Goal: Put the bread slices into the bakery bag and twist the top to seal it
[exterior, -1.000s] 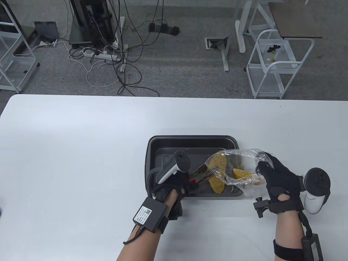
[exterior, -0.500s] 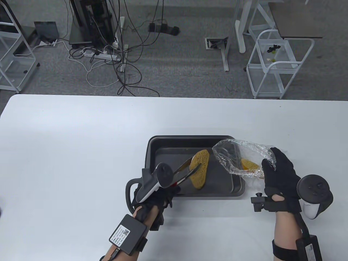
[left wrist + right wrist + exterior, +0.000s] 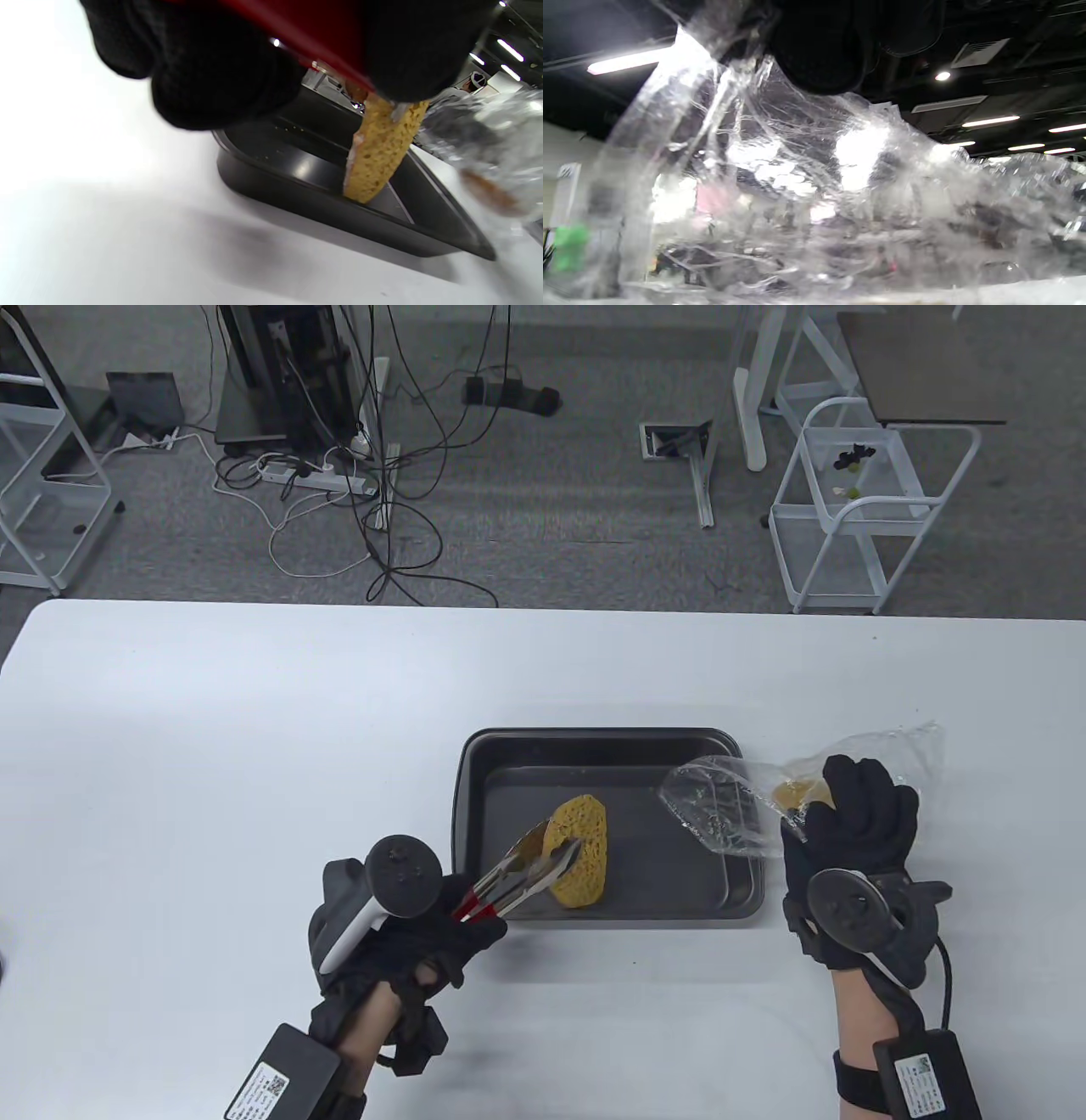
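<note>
Gripping tongs, left hand; right hand on bag.

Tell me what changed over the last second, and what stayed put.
The left hand drew the tongs and their pinched bread slice back from the bag's mouth toward the tray's near-left. The right hand shifted the clear bag rightward, its mouth open. Unchanged: both grips, one slice inside the bag, the black tray.
</note>
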